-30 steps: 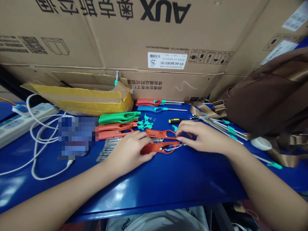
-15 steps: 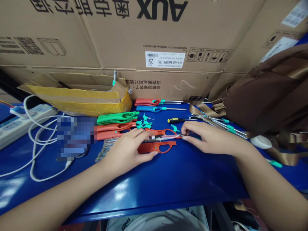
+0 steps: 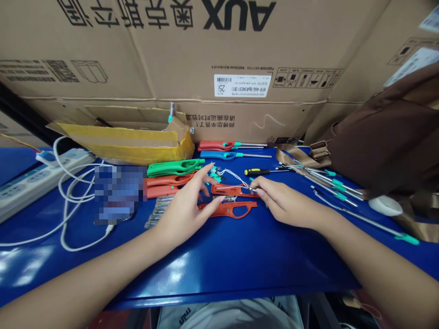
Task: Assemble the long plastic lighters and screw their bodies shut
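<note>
Fingers, left hand: are spreading wide, holding nothing visible, partly hiding lower orange shell.
Fingers, right hand: are pinching, partly covering wired part over upper orange shell.

- Large black "AUX" and the characters "奥克斯空调", upside down, on the cardboard box.
- "KFR-46G/BpR3AES1 (B1)" and "25", inverted, on its white label, beside a barcode.
- "师傅您辛苦了!" and "请在搬运时对我温", inverted, lower on the box, the second line partly covered.
- Handling symbols, a glass among them, in a printed row.
- A QR code at left.
- "min" on the pale cloth below.
</note>
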`<state>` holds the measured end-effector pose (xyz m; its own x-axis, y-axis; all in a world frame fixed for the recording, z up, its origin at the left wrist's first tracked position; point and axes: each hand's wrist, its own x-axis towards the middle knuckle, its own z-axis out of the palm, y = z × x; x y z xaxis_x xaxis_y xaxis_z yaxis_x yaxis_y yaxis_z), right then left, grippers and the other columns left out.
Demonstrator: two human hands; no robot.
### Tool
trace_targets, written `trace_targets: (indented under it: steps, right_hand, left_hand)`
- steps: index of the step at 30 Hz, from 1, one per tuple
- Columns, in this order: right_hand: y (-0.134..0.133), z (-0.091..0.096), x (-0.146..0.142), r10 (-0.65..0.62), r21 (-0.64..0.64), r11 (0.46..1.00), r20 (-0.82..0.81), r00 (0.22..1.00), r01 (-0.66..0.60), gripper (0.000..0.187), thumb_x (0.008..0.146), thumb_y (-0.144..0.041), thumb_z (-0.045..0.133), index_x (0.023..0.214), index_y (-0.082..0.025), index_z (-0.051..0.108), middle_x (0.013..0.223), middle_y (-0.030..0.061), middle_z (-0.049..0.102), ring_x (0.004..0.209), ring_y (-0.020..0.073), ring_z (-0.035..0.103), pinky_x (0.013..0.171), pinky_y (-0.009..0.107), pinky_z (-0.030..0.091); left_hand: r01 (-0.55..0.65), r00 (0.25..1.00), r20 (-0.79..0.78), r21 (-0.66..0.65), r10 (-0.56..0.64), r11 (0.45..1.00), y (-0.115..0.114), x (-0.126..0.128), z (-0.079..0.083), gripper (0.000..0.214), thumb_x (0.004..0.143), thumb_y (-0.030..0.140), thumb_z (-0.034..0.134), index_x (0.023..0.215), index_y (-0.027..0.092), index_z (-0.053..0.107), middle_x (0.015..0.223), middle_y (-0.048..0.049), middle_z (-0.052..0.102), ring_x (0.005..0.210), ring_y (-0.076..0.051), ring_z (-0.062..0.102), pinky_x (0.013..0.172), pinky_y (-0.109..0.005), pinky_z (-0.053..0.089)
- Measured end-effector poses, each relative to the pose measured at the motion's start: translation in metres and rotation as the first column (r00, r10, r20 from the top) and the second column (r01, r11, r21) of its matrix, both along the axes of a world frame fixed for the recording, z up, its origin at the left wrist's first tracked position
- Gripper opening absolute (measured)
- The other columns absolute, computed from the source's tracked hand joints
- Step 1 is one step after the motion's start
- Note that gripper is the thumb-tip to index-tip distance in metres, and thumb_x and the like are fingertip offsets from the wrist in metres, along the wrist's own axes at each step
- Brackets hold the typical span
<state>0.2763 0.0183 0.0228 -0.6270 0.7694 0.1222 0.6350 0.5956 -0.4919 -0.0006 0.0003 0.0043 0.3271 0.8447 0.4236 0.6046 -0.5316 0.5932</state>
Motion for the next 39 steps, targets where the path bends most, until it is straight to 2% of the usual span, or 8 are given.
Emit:
trace_targets:
  steps: [3,7,12,18,23,28,35,39]
  right_hand:
    - [-0.001,-0.001,0.000,-0.002,0.025,1.000,-0.011,1.000,0.003,0.022,0.109,-0.030,0.032,0.113,-0.022,0.052,0.103,0.0086,0.068,0.086,0.0207,0.065,0.077,0.033,0.048]
    - [-0.002,-0.002,-0.002,-0.009,0.039,0.999,0.000,1.000,0.009,0.021,0.108,-0.034,0.038,0.109,-0.022,0.055,0.098,0.0062,0.069,0.081,0.0190,0.064,0.073,0.030,0.046]
    - [-0.002,-0.004,-0.003,0.005,0.138,0.990,0.092,0.996,-0.017,0.023,0.106,-0.038,0.047,0.098,-0.021,0.060,0.087,0.0035,0.069,0.074,0.0174,0.061,0.066,0.028,0.038]
    - [-0.001,-0.002,-0.004,-0.057,0.234,0.972,0.128,0.990,0.025,0.042,0.105,-0.047,0.048,0.073,-0.021,0.056,0.069,0.0014,0.063,0.062,0.0148,0.053,0.059,0.029,0.028]
    - [0.000,-0.002,-0.006,-0.135,0.210,0.971,0.081,0.988,0.115,0.050,0.104,-0.047,0.046,0.062,-0.020,0.053,0.063,0.0011,0.059,0.059,0.0140,0.051,0.057,0.029,0.026]
    - [0.001,-0.007,-0.009,-0.215,0.146,0.967,0.026,0.976,0.209,0.053,0.103,-0.047,0.046,0.057,-0.020,0.049,0.056,0.0002,0.054,0.055,0.0138,0.048,0.055,0.030,0.026]
    - [0.002,-0.008,-0.012,-0.231,0.075,0.972,0.095,0.968,0.225,0.046,0.101,-0.047,0.048,0.064,-0.021,0.053,0.064,0.0011,0.060,0.059,0.0151,0.051,0.056,0.029,0.028]
    - [0.001,-0.003,-0.006,-0.123,0.010,0.992,0.095,0.988,0.122,0.022,0.100,-0.044,0.054,0.097,-0.023,0.058,0.085,0.0020,0.069,0.070,0.0169,0.060,0.062,0.028,0.038]
  left_hand:
    - [-0.005,1.000,-0.030,0.007,0.005,1.000,0.001,-0.001,-0.002,0.061,0.099,0.028,0.063,0.154,0.025,0.036,0.110,-0.0030,0.068,0.082,-0.014,0.065,0.079,-0.029,0.057]
    - [0.012,0.996,-0.084,0.063,-0.007,0.998,0.002,-0.001,-0.003,0.043,0.101,0.027,0.060,0.144,0.023,0.052,0.110,-0.0033,0.069,0.088,-0.016,0.065,0.085,-0.031,0.056]
    - [0.041,0.990,-0.139,0.110,-0.025,0.993,0.003,-0.002,0.004,0.021,0.102,0.024,0.059,0.119,0.020,0.070,0.078,0.0015,0.059,0.073,-0.014,0.060,0.071,-0.026,0.051]
    - [0.112,0.979,-0.185,0.112,-0.090,0.987,0.001,-0.001,0.001,0.020,0.103,0.029,0.059,0.109,0.020,0.075,0.089,-0.0031,0.067,0.076,-0.015,0.064,0.066,-0.025,0.050]
    - [0.186,0.965,-0.209,0.129,-0.156,0.974,-0.002,0.001,-0.006,0.020,0.103,0.029,0.060,0.113,0.020,0.075,0.097,-0.0056,0.072,0.081,-0.016,0.068,0.068,-0.025,0.053]
    - [0.204,0.961,-0.217,0.132,-0.173,0.970,-0.003,0.001,-0.006,0.022,0.103,0.030,0.060,0.117,0.022,0.075,0.101,-0.0052,0.076,0.084,-0.016,0.072,0.070,-0.026,0.056]
    - [0.199,0.964,-0.209,0.143,-0.167,0.969,-0.002,-0.001,-0.008,0.018,0.101,0.026,0.062,0.113,0.020,0.075,0.098,-0.0047,0.075,0.081,-0.016,0.070,0.068,-0.025,0.054]
    - [0.167,0.958,-0.252,0.112,-0.135,0.980,0.000,-0.003,-0.008,0.017,0.101,0.027,0.062,0.109,0.021,0.075,0.093,-0.0037,0.073,0.077,-0.015,0.068,0.065,-0.025,0.051]
